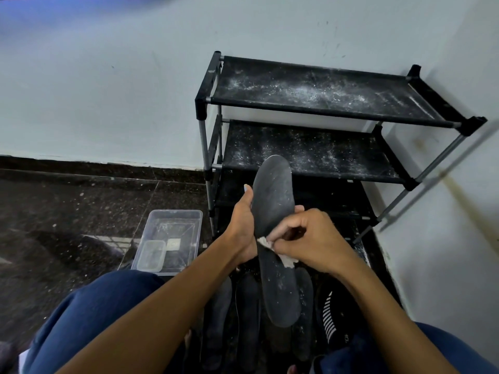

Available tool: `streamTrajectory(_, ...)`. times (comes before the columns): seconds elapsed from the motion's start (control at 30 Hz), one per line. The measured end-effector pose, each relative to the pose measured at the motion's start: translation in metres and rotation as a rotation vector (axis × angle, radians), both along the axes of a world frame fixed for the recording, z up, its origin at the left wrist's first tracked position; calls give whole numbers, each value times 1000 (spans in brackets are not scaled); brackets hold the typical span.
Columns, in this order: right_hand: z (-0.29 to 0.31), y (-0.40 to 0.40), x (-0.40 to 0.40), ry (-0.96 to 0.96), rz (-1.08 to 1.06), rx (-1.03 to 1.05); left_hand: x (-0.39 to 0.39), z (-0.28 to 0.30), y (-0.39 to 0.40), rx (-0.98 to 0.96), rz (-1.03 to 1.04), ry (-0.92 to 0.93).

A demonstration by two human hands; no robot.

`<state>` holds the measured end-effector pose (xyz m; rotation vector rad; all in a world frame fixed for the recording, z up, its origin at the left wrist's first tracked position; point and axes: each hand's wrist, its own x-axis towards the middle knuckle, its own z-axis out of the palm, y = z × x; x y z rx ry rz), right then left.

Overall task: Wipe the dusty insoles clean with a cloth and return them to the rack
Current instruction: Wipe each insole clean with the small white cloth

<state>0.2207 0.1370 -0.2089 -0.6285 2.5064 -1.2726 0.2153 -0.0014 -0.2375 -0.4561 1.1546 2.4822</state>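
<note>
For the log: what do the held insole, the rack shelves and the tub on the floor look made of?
Insole: probably foam or rubber, matte dark grey, flexing slightly, dust-speckled.
Rack shelves: seemingly black fabric stretched between metal tubes, with white dust.
Tub: clear rigid plastic; the floor shows through.

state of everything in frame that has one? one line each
left hand: grips the held insole's left edge
right hand: pinches the cloth against the insole
held insole: off the rack, lifted, still dust-flecked
cloth: crumpled, pressed on the insole
rack: shelves dusty, no insoles on them
floor insoles: lying below the hands
plastic tub: open, lidless
</note>
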Motion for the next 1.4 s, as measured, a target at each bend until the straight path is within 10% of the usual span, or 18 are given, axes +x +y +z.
streamTrajectory(0.17,0,-1,-6,-204,-234,-437,-1,0,2,-24,-8,-9)
streamTrajectory(0.77,-23,-16,2,724,-243,163,-3,5,2,12,79,-45)
streamTrajectory(1.4,-27,-21,5,559,-161,9,-1,-1,2,-33,18,-13)
